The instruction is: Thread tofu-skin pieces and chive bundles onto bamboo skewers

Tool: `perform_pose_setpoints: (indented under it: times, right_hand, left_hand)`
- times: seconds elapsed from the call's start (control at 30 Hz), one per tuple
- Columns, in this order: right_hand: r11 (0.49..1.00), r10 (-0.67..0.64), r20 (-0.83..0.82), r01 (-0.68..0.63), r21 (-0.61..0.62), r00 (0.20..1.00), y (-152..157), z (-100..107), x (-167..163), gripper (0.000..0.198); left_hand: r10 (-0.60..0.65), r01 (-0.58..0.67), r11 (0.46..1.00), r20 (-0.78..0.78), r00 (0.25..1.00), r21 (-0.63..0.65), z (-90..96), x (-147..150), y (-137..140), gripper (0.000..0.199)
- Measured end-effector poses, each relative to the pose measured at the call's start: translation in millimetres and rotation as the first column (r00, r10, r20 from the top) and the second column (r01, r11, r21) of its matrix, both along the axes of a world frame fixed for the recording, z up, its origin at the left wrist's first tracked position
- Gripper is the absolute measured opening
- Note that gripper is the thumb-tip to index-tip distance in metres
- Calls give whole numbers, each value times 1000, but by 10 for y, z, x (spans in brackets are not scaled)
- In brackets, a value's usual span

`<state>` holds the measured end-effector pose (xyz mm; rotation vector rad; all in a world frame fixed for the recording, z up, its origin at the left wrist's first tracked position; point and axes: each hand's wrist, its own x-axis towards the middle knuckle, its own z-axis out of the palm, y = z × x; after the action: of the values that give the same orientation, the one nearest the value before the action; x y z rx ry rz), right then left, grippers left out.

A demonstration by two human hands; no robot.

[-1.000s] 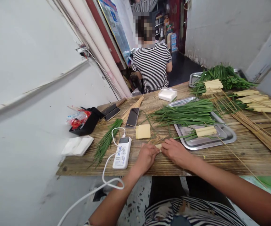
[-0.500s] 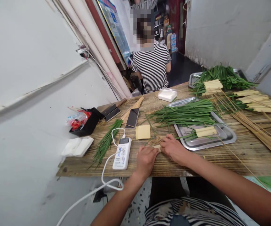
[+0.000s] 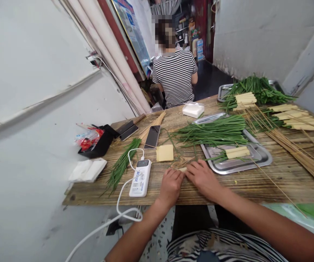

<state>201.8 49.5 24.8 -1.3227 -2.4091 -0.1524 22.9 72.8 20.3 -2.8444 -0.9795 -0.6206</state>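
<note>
Both hands are together at the table's front edge, over a pale tofu-skin roll (image 3: 183, 169) that is mostly hidden under the fingers. My left hand (image 3: 170, 185) grips its left end with bent fingers. From the other side, my right hand (image 3: 203, 180) closes on the right end, its thumb near the left hand's fingers. Just beyond the hands lies a small stack of square yellow tofu sheets (image 3: 165, 153). To the right, a metal tray (image 3: 263, 160) bears a heap of green chives (image 3: 214, 130) and a pair of skewered tofu rolls (image 3: 237, 152) with chives inside.
A white power bank (image 3: 140, 180) with a cable, a phone (image 3: 152, 136) and more chives (image 3: 124, 160) lie left. Bamboo skewers (image 3: 296, 153) and finished rolls (image 3: 299, 118) spread right. A black box (image 3: 97, 143) stands far left. A person in a striped shirt (image 3: 175, 78) sits beyond the table.
My right hand's fingers have shifted slightly down and lie flatter over the roll. Both hands stay on it. The whole view has moved a little.
</note>
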Motion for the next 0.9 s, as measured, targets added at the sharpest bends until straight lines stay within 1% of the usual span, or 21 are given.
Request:
perform_pose_setpoints:
  times: [0.07, 0.13, 0.23, 0.33, 0.4, 0.47, 0.53, 0.6, 0.7, 0.8, 0.9]
  right_hand:
    - [999, -25, -13, 26, 42, 1000, -74, -36, -36, 19]
    - [999, -23, -14, 24, 45, 1000, -77, -51, -56, 19]
    - [999, 7, 11, -8, 44, 1000, 3, -25, -55, 21]
    - [999, 35, 46, -36, 28, 998, 90, 23, -37, 22]
    - [999, 55, 72, -55, -4, 996, 125, 51, -24, 22]
    - [997, 71, 88, -68, -42, 994, 149, 73, -14, 21]
    - [995, 72, 90, -66, -69, 993, 166, 87, -7, 19]
    - [995, 67, 94, -60, -74, 993, 172, 85, -8, 18]
    - [999, 37, 93, -36, -14, 995, 146, 45, -18, 19]
    - [997, 23, 74, -28, 67, 997, 108, -11, -27, 21]
    - [995, 65, 80, -71, 68, 995, 117, -11, -23, 24]
  left_hand:
    - [12, -13, 1000, -25, 1000, -27, 25, 3, 8, 24]
    - [22, -24, 999, -42, 999, -46, 44, 9, 19, 23]
    - [67, -70, 996, -59, 996, -47, 36, 17, 28, 24]
    - [118, -119, 993, -54, 992, -18, -18, 10, 11, 26]
    - [104, -104, 995, -31, 994, 3, -52, -6, -2, 27]
    - [64, -64, 998, -6, 998, 22, -58, -24, 1, 28]
    - [36, -36, 999, -12, 999, 17, -27, -33, 28, 29]
    - [28, -29, 999, -49, 998, -20, 26, -32, 73, 29]
    - [35, -43, 996, -106, 994, -78, 96, -18, 147, 25]
    - [36, -48, 993, -114, 993, -104, 113, -4, 194, 24]
    - [50, -62, 992, -116, 992, -106, 98, 8, 201, 25]
